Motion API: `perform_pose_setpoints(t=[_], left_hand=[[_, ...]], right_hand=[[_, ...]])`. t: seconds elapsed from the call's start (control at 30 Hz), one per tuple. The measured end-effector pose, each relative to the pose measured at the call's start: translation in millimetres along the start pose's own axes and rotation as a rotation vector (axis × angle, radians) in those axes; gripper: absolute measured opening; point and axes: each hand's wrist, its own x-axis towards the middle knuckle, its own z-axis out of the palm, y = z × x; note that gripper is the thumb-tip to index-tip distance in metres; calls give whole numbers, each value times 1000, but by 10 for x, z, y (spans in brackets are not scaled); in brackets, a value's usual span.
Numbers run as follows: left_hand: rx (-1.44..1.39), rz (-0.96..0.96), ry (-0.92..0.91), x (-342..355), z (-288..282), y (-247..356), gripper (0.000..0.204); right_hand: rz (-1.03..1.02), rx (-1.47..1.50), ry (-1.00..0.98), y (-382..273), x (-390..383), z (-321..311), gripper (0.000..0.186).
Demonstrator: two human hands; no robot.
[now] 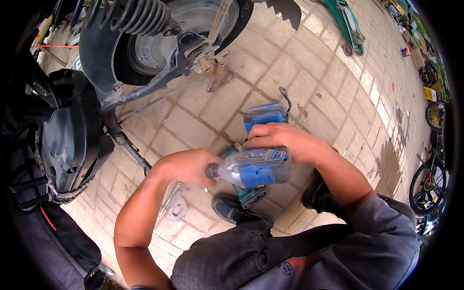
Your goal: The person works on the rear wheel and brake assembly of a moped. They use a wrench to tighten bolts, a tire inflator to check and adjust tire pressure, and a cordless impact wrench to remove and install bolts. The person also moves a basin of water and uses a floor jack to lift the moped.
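Observation:
A blue and grey cordless impact wrench [256, 169] lies sideways in front of me, its nose pointing left. My right hand [278, 136] is wrapped round its handle, between the motor housing and the blue battery pack [266, 116]. My left hand [191, 166] is closed at the nose, around the dark socket [211, 170]; its fingers are partly hidden and a little blurred. Under the wrench, between my feet, a teal metal tool [249, 195] shows in part. A grey metal bracket [176, 208] lies on the bricks below my left hand.
A raised vehicle wheel [145, 53] with a coil spring [135, 17] and swingarm stands at the upper left. Black vehicle parts [72, 135] fill the left side. A green floor jack [345, 24] stands far off. Bicycles [427, 183] and boxes line the right edge.

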Motion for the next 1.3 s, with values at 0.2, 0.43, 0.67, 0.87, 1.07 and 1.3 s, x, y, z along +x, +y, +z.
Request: perform_pose_setpoints(t=[0.2, 0.43, 0.67, 0.87, 1.07, 1.3], left_hand=[[427, 56, 660, 100, 136, 267, 38], [1017, 67, 1192, 217, -109, 428, 60], [-1020, 357, 1025, 569, 13, 169, 49], [-1419, 538, 773, 770, -310, 279, 35], [-1269, 437, 948, 748, -319, 352, 23], [-1182, 311, 1195, 792, -324, 339, 26]], right_hand=[[-232, 335, 184, 256, -188, 79, 35], [380, 1399, 507, -75, -9, 882, 22], [496, 1190, 985, -134, 155, 1241, 13], [322, 1341, 1007, -148, 371, 1332, 31], [325, 1484, 1000, -203, 466, 1396, 37], [362, 1392, 1011, -235, 455, 1412, 37]])
